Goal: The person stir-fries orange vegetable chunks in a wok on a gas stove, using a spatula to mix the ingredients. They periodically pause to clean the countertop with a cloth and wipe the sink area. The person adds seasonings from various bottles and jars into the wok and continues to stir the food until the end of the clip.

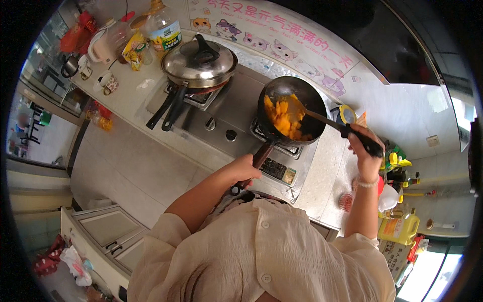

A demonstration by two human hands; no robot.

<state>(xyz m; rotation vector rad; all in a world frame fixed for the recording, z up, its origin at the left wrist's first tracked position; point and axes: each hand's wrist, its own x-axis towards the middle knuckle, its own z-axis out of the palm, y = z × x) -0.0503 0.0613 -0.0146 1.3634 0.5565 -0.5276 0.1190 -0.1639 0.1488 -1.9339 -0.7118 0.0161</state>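
My left hand [246, 170] is closed around the brown handle [263, 154] of a dark wok [320, 99], which rests tilted over the right burner of a steel gas stove [241, 94]. Inside the wok lie orange, cooked-looking food pieces [283, 115]. My right hand [366, 151] grips the black handle of a metal spatula [320, 117], and its blade touches the food. On the left burner stands a second pan with a domed steel lid [185, 62], its long black handles pointing toward the near edge.
Left on the counter are a large oil bottle [165, 34], a pink pitcher [101, 46] and a patterned mug [109, 83]. To the right stand several condiment bottles, a white jug [389, 198] and a yellow oil jug [403, 228]. A range hood [377, 41] overhangs the stove.
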